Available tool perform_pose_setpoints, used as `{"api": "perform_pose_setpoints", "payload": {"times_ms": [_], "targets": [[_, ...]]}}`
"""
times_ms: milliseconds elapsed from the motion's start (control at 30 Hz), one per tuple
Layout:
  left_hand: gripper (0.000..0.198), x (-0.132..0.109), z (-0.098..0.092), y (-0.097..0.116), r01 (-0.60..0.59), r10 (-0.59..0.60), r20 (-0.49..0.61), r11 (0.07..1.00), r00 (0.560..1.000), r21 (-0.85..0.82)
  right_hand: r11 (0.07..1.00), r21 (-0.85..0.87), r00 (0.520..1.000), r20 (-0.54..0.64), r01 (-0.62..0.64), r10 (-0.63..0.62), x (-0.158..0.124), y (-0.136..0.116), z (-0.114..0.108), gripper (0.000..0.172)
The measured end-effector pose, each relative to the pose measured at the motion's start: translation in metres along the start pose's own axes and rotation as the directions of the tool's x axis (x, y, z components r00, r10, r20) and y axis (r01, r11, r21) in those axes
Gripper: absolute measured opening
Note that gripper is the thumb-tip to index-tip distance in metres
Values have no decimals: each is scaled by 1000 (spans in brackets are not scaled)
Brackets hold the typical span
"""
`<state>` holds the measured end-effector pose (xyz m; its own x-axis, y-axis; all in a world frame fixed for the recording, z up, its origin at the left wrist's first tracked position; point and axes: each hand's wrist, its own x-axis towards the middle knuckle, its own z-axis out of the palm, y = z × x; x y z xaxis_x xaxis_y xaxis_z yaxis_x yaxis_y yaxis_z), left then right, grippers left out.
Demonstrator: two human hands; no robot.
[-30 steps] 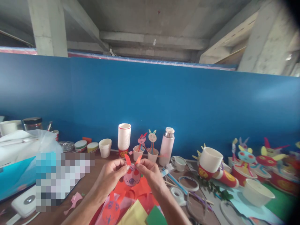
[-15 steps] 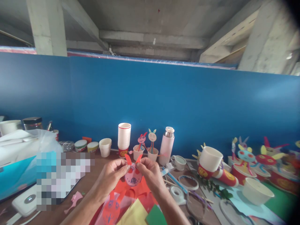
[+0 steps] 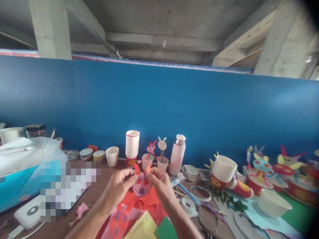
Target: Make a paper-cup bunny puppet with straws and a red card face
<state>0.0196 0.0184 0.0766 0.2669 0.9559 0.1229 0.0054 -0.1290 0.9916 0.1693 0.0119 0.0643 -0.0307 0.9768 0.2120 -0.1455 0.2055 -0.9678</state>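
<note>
A round pink paper face (image 3: pixel 142 190) with drawn features and two red ears hangs between my hands. My left hand (image 3: pixel 122 182) pinches it at the base of its left ear. On the other side, my right hand (image 3: pixel 159 181) pinches it near the right ear. Beneath lie red paper (image 3: pixel 151 198), a yellow sheet (image 3: pixel 143 227) and a green sheet (image 3: pixel 166 229). A red paper face (image 3: pixel 119 223) with ears lies near the front edge of the view, beside my left forearm.
Behind my hands stand stacked paper cups (image 3: pixel 132 146), two cup figures and a pink thermos (image 3: pixel 177 156). Right are a tape roll (image 3: pixel 188 205), pipe cleaners, cups and several paper figures. Left are a pink scrap (image 3: pixel 81 210), a white device (image 3: pixel 28 212) and lidded tubs (image 3: pixel 86 153).
</note>
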Motion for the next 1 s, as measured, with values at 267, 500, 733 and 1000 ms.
{"api": "perform_pose_setpoints", "payload": {"times_ms": [267,500,733,1000], "targets": [[25,0,6,0,-5,5,2,1000,1000,22,995,98,997,79,-11,3,0,7,5,17],[22,-2,7,1,-10,10,-9,999,1000,38,997,74,995,91,36,-43,0,7,5,14],[21,-1,5,5,116,-116,-11,993,993,0,1000,-6,998,57,30,-29,0,5,4,14],[16,-3,6,4,62,-61,-26,998,998,28,998,9,996,72,57,-58,-1,8,6,12]]}}
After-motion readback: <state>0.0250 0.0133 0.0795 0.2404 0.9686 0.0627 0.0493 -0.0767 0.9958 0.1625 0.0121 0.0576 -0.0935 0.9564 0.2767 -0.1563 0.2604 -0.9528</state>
